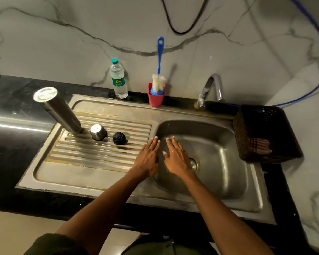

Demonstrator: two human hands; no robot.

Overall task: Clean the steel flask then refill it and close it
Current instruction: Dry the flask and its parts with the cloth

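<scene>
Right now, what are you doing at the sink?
Both hands, the left hand and right hand, are open over the sink, holding nothing. The steel flask stands upside down on the drainboard, beside its steel cup and black stopper. It isn't refilled or closed.

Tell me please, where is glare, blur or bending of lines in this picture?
Head view: a bright glare streak crosses the black counter at left; the steel flask leans from wide-angle distortion and the wall edges bend; the left hand and right hand look slightly soft.
</scene>
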